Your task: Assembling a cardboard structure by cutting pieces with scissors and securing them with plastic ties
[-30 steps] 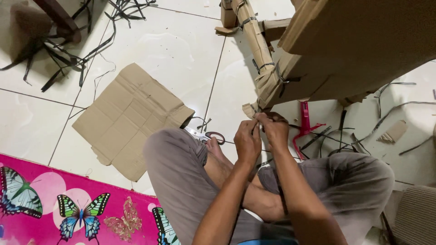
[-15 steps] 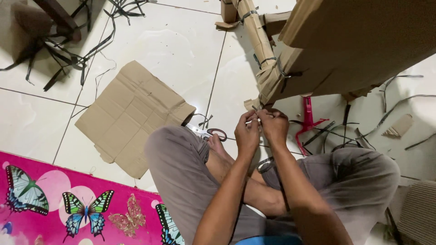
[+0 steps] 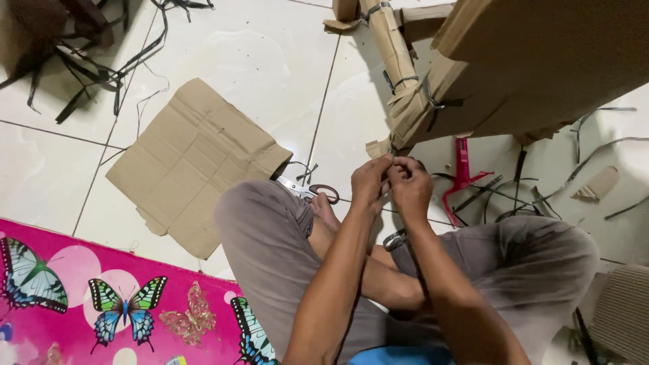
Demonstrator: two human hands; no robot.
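Person sits cross-legged on white tile floor (image 3: 257,61). Left hand (image 3: 368,181) and right hand (image 3: 409,186) are raised together, touching, just below the lower corner of a large cardboard structure (image 3: 527,67). Fingers of both hands are pinched closed on something thin at that corner, likely a dark strap; too small to tell for certain. Black strap (image 3: 433,101) binds the cardboard corner just above the hands. Scissors (image 3: 314,191) lie on floor beside left knee. Flat cardboard sheet (image 3: 193,162) lies to the left. Pink butterfly mat (image 3: 88,297) at lower left
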